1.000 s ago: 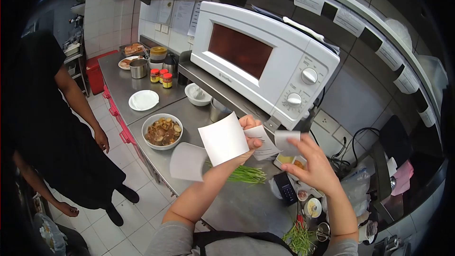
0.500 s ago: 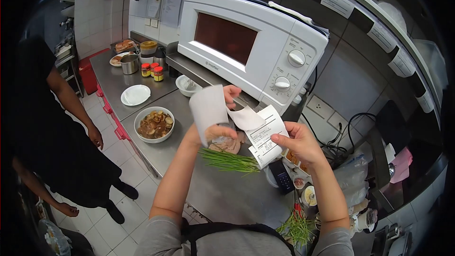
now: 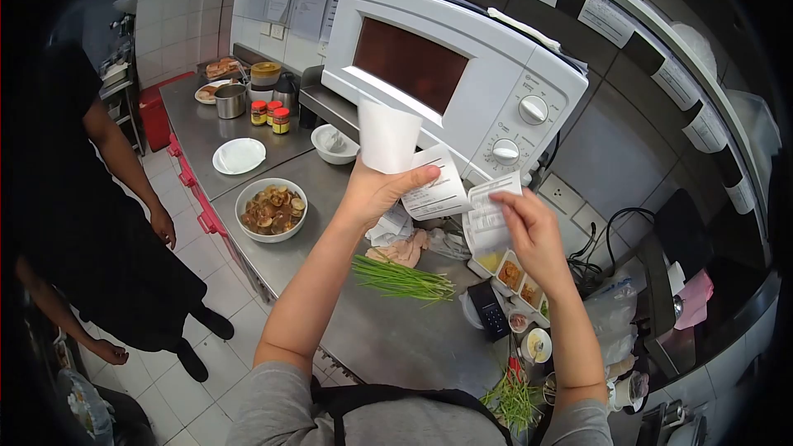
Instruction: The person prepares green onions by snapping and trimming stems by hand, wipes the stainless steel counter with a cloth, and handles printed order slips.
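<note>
A long strip of printed order receipts [image 3: 436, 192] stretches between my two hands above the steel counter. My left hand [image 3: 380, 196] is closed on it, thumb across the front, with a blank white part curling up over the fingers. At the strip's right end, my right hand [image 3: 533, 231] pinches a printed section between thumb and fingers. Beneath the paper lie a bundle of green chives [image 3: 405, 279] and a crumpled beige cloth-like item [image 3: 400, 249], partly covered. The small print is unreadable.
A white microwave [image 3: 446, 58] stands behind my hands. On the counter are a bowl of cooked brown food [image 3: 271, 210], a white plate [image 3: 239, 156], red-lidded jars [image 3: 281, 120] and a black keypad device [image 3: 489, 311]. A person in black [image 3: 107, 215] stands at left.
The loosely curled strip has been pulled apart, showing more printed sections. My left hand has turned and closed on it, thumb across. My right hand has moved slightly right and up.
</note>
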`<action>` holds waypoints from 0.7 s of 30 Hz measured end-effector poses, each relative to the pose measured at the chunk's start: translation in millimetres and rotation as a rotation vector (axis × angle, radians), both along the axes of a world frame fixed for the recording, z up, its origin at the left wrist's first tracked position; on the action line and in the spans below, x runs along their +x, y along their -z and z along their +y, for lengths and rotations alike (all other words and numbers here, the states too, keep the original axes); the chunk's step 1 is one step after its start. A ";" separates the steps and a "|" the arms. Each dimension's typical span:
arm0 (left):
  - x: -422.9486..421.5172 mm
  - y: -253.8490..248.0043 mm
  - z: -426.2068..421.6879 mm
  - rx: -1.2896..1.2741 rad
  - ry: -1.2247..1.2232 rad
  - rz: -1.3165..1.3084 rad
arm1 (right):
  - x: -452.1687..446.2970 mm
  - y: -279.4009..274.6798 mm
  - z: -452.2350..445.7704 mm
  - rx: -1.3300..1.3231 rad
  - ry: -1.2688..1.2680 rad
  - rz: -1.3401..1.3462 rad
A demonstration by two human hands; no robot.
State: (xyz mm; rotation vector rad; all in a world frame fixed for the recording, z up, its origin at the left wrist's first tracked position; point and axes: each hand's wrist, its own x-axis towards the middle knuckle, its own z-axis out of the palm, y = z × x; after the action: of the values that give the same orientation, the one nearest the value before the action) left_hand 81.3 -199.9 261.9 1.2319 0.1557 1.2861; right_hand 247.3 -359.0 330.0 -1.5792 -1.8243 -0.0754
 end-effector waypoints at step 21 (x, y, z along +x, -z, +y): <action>-59.4 21.6 40.0 -0.035 0.379 -0.492 | -6.7 0.0 60.9 -0.174 -0.163 0.472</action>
State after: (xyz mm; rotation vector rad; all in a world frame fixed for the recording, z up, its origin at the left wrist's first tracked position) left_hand 21.9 -159.9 240.3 0.8326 -0.3915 1.2036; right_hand 240.5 -298.1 330.0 -1.4066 -1.6024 0.5022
